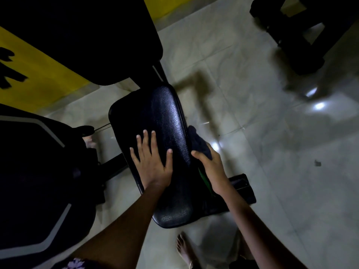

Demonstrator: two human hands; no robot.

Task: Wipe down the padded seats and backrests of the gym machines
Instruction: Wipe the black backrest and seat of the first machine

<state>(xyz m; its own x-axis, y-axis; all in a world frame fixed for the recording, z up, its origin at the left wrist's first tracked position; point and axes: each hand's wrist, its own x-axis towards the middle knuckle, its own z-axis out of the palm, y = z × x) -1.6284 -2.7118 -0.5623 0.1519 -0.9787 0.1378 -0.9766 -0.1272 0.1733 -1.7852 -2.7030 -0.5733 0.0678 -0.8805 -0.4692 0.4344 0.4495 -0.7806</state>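
Right grip: right hand (210, 167) clutches a dark, bunched wiping cloth (198, 142) against the right side edge of the black, textured vinyl seat pad (165, 117); fingers curl around the cloth, thumb toward the pad's top.
Left grip: left hand (153, 162) lies flat on the pad's top, fingers spread and straight, grasping nothing, steadying the pad.
Task thing: the seat pad sits in mid-frame, long axis running away from the person; the black padded backrest (93, 41) rises just beyond it, apart from both hands.
Step in hand, as I judge it: wiping the pad's right flank.
Doing it well: keep the cloth pressed flat to the vinyl, run it along the whole edge in one long stroke, and roll it under the lip where sweat gathers.
Support: hold the left palm down so the pad does not rock.
Next: top face, then backrest.
Risk: dim light hides missed streaks.
Surroundings: pale tiled floor (272, 133), bare foot (184, 249) near the pad's close end.
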